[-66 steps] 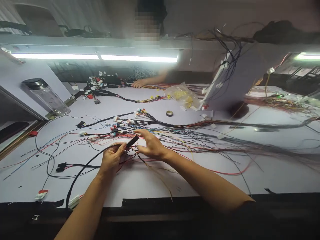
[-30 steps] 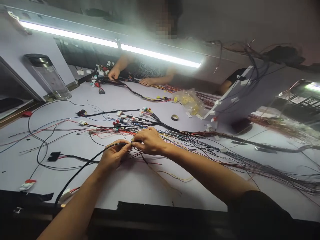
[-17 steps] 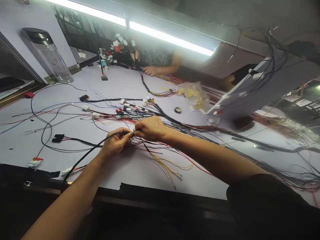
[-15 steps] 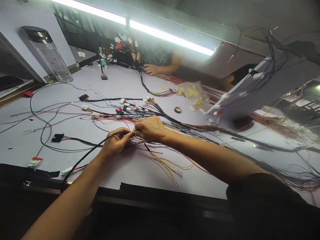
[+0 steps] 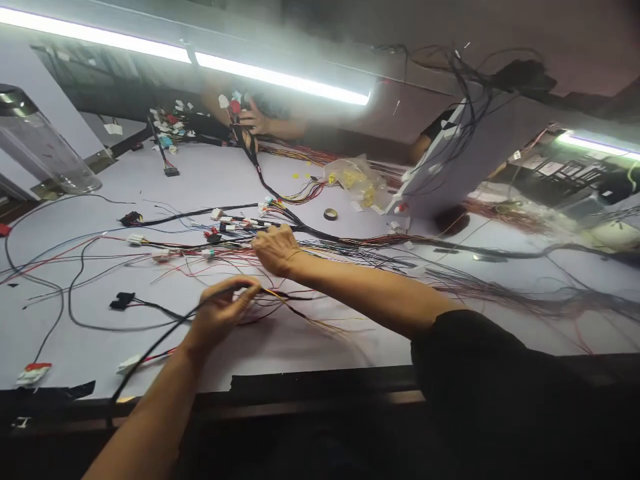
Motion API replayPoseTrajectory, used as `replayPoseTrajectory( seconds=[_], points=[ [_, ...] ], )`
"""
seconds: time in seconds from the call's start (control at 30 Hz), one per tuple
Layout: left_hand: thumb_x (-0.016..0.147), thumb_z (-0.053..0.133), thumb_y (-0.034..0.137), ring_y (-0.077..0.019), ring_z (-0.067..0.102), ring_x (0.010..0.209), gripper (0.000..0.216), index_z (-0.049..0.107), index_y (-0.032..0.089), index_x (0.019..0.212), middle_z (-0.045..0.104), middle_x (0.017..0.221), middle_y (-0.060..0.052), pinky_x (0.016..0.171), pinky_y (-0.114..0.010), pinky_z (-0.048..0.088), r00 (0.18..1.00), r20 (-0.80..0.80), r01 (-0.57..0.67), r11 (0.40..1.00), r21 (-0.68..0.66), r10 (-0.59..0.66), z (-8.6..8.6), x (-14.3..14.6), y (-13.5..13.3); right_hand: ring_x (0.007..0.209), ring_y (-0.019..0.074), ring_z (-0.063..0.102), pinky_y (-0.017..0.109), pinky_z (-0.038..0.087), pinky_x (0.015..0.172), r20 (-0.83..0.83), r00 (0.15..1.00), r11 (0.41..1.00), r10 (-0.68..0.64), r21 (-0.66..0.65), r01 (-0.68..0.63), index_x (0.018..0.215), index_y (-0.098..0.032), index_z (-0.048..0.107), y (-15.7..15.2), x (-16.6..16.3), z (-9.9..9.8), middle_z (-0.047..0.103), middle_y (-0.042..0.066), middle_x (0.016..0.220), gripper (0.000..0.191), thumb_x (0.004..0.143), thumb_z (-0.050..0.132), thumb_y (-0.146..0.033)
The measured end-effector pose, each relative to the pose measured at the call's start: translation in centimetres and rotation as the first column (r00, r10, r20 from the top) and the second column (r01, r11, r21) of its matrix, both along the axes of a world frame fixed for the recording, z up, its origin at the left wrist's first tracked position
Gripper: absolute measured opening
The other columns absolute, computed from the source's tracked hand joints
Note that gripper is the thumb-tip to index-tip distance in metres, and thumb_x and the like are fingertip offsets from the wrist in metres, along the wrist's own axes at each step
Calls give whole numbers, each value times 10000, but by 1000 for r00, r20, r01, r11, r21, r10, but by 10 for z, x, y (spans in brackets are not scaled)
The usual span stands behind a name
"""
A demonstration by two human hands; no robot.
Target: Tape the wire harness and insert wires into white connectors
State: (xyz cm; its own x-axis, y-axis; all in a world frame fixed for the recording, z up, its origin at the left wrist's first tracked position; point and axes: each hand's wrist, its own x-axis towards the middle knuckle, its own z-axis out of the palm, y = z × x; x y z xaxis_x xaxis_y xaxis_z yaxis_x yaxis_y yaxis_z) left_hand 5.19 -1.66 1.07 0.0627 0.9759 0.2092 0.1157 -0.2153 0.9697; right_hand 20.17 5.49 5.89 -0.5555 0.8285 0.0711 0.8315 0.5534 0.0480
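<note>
A tangle of thin red, black, blue and yellow wires (image 5: 350, 257) spreads over the white table (image 5: 210, 180). My left hand (image 5: 220, 315) pinches a black sleeved cable (image 5: 150, 350) that runs down-left to the table's front edge; loose yellow and red wire ends trail from its fingertips. My right hand (image 5: 274, 248) is stretched forward, apart from the left. It lies on the wires beside a cluster of small white and red connectors (image 5: 225, 227). Its fingers are blurred, so I cannot tell whether they grip anything.
A clear bottle (image 5: 40, 143) stands at the far left. A tape roll (image 5: 330, 214), a plastic bag of yellow parts (image 5: 357, 180) and a slanted white board (image 5: 475, 153) lie beyond. A co-worker's hand (image 5: 253, 120) holds a harness opposite. A black connector (image 5: 123, 301) lies at the left.
My right hand has left the left hand and reached forward to the connector cluster. The left hand keeps the black cable. The co-worker has lifted a harness end.
</note>
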Motion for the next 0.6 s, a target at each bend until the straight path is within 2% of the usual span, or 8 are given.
replayPoseTrajectory(
  seconds=[0.1, 0.17, 0.3, 0.37, 0.43, 0.6],
  points=[
    [722, 738, 380, -212, 662, 759, 203, 715, 185, 772, 715, 779, -63, 782, -333, 527, 994, -10, -107, 993, -44, 107, 0, -3, 3, 971, 244, 576, 394, 329, 835, -132, 990, 993, -45, 103, 59, 999, -166, 641, 11, 17, 9, 667, 93, 1071, 291, 995, 395, -321],
    [700, 761, 382, -218, 674, 760, 232, 722, 178, 804, 722, 783, -69, 793, -346, 535, 992, 35, -114, 987, -112, 118, -2, -6, 8, 999, 232, 566, 406, 297, 893, -201, 972, 977, -124, 148, 155, 1025, -191, 637, 21, 36, 16, 661, 72, 1093, 301, 993, 399, -374],
    [612, 827, 368, -231, 690, 762, 486, 707, 166, 1038, 732, 795, -72, 813, -386, 545, 969, 204, -95, 970, -223, 142, -4, -7, 14, 1050, 231, 552, 377, 316, 889, -163, 917, 926, -363, 49, 375, 1065, -205, 622, 54, 87, 20, 647, 78, 1143, 316, 991, 351, -350],
    [599, 832, 383, -244, 691, 793, 506, 710, 156, 1034, 735, 817, -89, 806, -385, 548, 968, 195, -104, 958, -266, 159, -4, -7, 14, 1047, 240, 557, 364, 348, 855, -109, 873, 877, -476, 7, 480, 1083, -193, 617, 72, 109, 14, 640, 95, 1163, 332, 981, 326, -316],
    [613, 814, 420, -263, 687, 835, 453, 728, 146, 964, 734, 846, -111, 761, -366, 555, 975, 141, -122, 946, -299, 170, -4, -7, 15, 1038, 246, 564, 363, 363, 845, -81, 850, 853, -520, 2, 522, 1094, -177, 621, 87, 123, 3, 640, 109, 1165, 341, 967, 325, -288],
    [676, 738, 502, -262, 664, 846, 478, 728, 150, 998, 720, 884, -120, 658, -324, 542, 978, 59, -166, 922, -351, 198, -9, -10, 16, 1071, 248, 548, 405, 298, 961, -56, 873, 875, -485, -14, 485, 1059, -169, 666, 108, 124, -30, 651, 114, 1138, 310, 925, 397, -246]
  ],
)
